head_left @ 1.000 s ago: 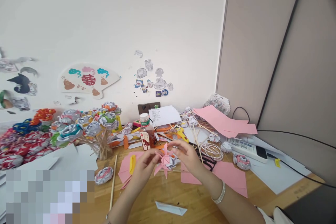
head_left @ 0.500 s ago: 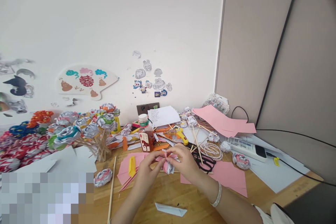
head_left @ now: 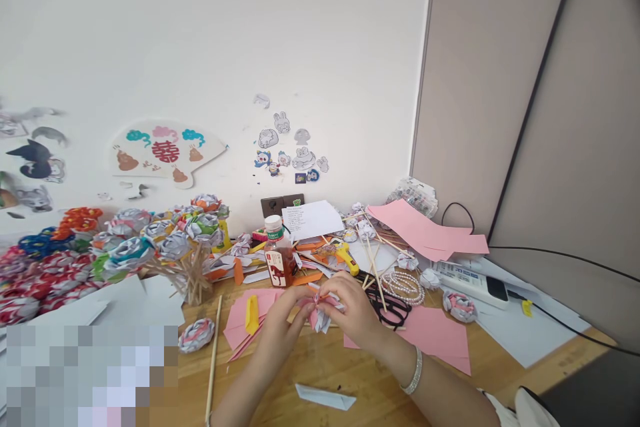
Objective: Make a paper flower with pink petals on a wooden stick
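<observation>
A pink and white folded paper flower [head_left: 321, 317] is held between both hands above the wooden table. My left hand [head_left: 286, 312] pinches its left side with thumb and forefinger. On the other side, my right hand [head_left: 353, 307] grips it, fingers bent over the top. Part of the flower is hidden behind the fingers. Below it on the table lies a folded white paper strip [head_left: 326, 397]. Left of my left hand are pink paper sheets [head_left: 235, 320] with a yellow folded paper [head_left: 251, 315] on top. Black-handled scissors [head_left: 395, 313] lie beyond my right hand.
A drink bottle [head_left: 278, 253] stands just behind my hands. Finished paper flowers [head_left: 173, 247] on sticks crowd the left. A yellow glue gun [head_left: 346, 257], a bead string [head_left: 403, 288] and a power strip [head_left: 470, 282] lie to the right. A wooden stick [head_left: 214, 360] lies left.
Both hands stay in nearly the same place. The fingers have shifted slightly on the flower, and its folds sit a little differently between them.
</observation>
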### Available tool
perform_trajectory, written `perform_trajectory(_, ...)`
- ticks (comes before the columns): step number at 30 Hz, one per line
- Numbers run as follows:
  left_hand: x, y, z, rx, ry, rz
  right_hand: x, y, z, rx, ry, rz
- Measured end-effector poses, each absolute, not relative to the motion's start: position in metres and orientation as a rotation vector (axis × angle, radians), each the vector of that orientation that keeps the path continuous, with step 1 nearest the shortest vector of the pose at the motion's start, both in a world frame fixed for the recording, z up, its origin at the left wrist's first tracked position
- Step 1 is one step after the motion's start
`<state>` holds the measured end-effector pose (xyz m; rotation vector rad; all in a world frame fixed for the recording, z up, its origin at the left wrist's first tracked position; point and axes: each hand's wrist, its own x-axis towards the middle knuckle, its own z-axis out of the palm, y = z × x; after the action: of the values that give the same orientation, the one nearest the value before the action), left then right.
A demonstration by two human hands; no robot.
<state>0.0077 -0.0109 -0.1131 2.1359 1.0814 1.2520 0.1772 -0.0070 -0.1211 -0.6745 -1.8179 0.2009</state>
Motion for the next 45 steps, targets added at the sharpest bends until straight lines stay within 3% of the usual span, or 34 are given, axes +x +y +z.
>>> perform_trajectory(8, 0.006, -0.014, -0.103, 2.216, 1.012, 1.139, 0.181, -0.008, -0.117, -0.660, -1.883, 0.274)
perform_trajectory(15, 0.004, -0.013, -0.105, 2.158, 1.019, 0.914, 0.182, -0.008, -0.114, -0.907, -1.850, 0.803)
perform_trajectory(22, 0.003, -0.007, -0.110, 2.025, 1.025, 0.710, 0.182, 0.005, -0.127, -0.896, -1.768, 1.160)
perform_trajectory(35, 0.004, -0.008, -0.116, 2.243, 1.178, 0.825, 0.184, 0.007, -0.131, -0.998, -1.936, 0.802)
perform_trajectory(45, 0.005, -0.003, -0.113, 1.961, 1.077, 0.836, 0.181, 0.005, -0.131, -1.028, -1.861, 0.879)
